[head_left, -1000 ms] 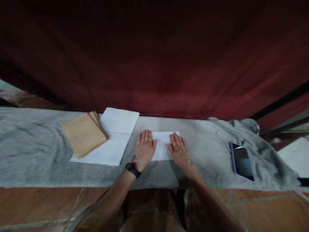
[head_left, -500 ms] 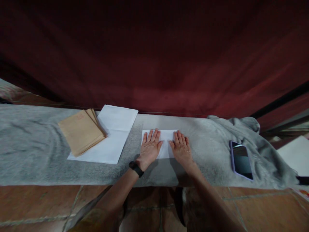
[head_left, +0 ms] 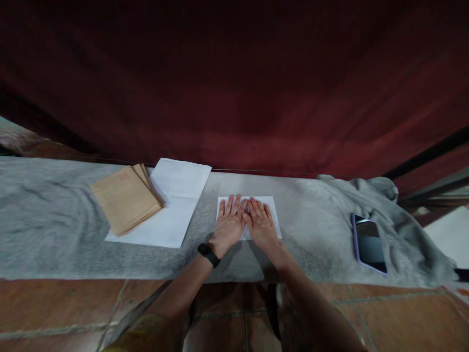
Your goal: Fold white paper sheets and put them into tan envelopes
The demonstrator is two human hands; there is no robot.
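A small white sheet of paper (head_left: 274, 215) lies on the grey cloth, mostly covered by my hands. My left hand (head_left: 229, 222) presses flat on its left part, fingers spread, with a dark band on the wrist. Beside it my right hand (head_left: 261, 224) rests flat on the middle of the sheet, its thumb side touching or overlapping the left thumb. Neither hand grips anything. Whether the sheet is folded under the palms is hidden.
To the left, a stack of brown envelopes (head_left: 126, 199) lies over larger creased white sheets (head_left: 172, 220). A phone in a purple case (head_left: 370, 244) rests on the grey cloth (head_left: 311, 234) at right, near bunched folds. A dark red drape (head_left: 234, 107) hangs behind.
My right hand has slid left from the sheet's right edge to its middle, close against my left hand. The left hand stays nearly in place.
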